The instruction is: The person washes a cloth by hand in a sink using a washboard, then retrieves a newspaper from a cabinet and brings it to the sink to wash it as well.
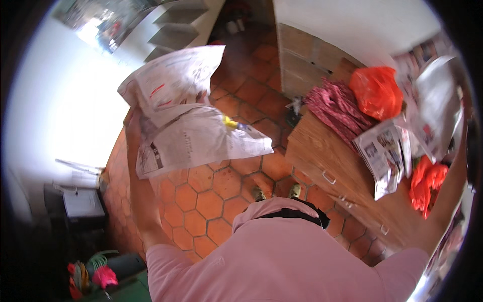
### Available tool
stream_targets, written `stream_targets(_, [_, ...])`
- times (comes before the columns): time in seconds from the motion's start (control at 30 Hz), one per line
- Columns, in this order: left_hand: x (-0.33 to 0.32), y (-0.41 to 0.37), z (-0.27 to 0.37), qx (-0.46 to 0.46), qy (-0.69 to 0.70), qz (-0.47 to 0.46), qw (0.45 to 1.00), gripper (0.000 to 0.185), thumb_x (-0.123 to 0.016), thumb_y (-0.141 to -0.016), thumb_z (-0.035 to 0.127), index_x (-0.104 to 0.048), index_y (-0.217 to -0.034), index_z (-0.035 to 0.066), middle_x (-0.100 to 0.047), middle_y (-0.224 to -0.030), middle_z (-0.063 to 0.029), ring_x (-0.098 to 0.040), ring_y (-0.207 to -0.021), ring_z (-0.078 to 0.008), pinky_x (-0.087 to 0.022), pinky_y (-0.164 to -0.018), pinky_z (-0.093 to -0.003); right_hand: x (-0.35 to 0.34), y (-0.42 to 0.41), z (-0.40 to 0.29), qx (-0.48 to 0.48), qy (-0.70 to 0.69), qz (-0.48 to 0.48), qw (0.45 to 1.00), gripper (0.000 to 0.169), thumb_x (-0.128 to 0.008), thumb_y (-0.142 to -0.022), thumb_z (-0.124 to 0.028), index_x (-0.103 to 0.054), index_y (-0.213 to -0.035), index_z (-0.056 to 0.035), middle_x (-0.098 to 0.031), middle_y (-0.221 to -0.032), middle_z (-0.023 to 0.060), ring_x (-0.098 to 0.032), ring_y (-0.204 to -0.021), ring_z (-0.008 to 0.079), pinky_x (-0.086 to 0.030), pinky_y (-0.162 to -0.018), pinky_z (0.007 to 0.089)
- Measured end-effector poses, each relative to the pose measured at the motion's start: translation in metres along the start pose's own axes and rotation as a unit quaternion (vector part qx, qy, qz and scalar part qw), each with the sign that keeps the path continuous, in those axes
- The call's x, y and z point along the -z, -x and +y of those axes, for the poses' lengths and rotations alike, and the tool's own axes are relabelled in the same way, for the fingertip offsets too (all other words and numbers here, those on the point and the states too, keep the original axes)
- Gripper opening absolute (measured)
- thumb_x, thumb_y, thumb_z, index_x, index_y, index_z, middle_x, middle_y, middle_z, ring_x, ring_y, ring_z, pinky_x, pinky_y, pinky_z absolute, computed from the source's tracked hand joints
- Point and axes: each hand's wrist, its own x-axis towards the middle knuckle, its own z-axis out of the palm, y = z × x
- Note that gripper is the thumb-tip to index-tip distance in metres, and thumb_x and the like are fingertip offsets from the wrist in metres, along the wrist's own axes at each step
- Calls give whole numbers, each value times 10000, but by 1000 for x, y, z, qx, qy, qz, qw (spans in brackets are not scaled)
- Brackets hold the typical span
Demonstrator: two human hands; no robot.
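A large newspaper sheet (188, 139) hangs creased and folded over in front of me, above the tiled floor. My left hand (132, 116) grips it at its left side, with most of the fingers hidden behind the paper. My right arm reaches up along the right rim of the view. At its end my right hand (466, 94) is dark and blurred, beside a shiny whitish sheet or bag (436, 100); whether it holds this cannot be told. Near that arm, folded printed papers (385, 151) lie on a wooden cabinet (315, 137).
On the cabinet are a pink patterned cloth (336, 109), a red plastic bag (377, 92) and another red bag (426, 185). A black box-like object (83, 207) stands at left. Colourful bundles (94, 271) lie by a green surface (130, 287). Hexagonal tiles (213, 204) cover the floor.
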Motion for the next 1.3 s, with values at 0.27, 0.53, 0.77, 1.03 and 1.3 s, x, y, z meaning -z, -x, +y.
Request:
stream_targets(0.27, [11,43,12,-7,20,68,997,246,-564,-897,117,-624,-1107,4,-651,-985,-44,-596,-873,-116,-467,-784,-249,-131,128,-62,97,10,-404,910,474,-502,-892,-429,-519,-1271,-145,-504,-1293,97,-457,-1207,297,-251,-1003,589])
stream_targets(0.53, [39,17,-4,29,-39,-37,998,237,-617,-856,67,-632,-1084,4,-646,-998,-25,-594,-884,-108,-467,-796,-242,-169,100,-80,63,36,-582,810,458,-647,-801,-277,-533,-1208,-100,-529,-1148,176,-503,-1094,340,-414,-897,450])
stream_targets(0.77, [25,-70,-21,-21,-181,-199,963,242,-536,-831,-62,-616,-1054,-13,-580,-1007,-11,-578,-919,-114,-465,-807,-247,-123,3,-277,105,-158,-372,909,534,-648,-795,-216,-481,-1286,-87,-511,-1251,126,-478,-1167,312,-383,-988,424])
stream_targets(1.03, [19,-170,-47,-21,-260,-343,902,299,-498,-812,-60,-626,-1075,3,-547,-1074,-49,-553,-968,-147,-450,-831,-256,-125,-36,-601,203,-535,-283,769,796,-743,-721,-251,-354,-1405,-136,-404,-1389,95,-384,-1267,279,-296,-1036,434])
stream_targets(1.3, [10,-270,-91,-84,-341,-218,911,481,-549,-813,25,-493,-1289,63,-537,-1222,-131,-559,-1039,-235,-435,-906,-350,-250,-6,-699,-214,-595,-415,655,217,-572,-875,-209,-666,-963,-34,-671,-824,181,-659,-805,325,-498,-714,408])
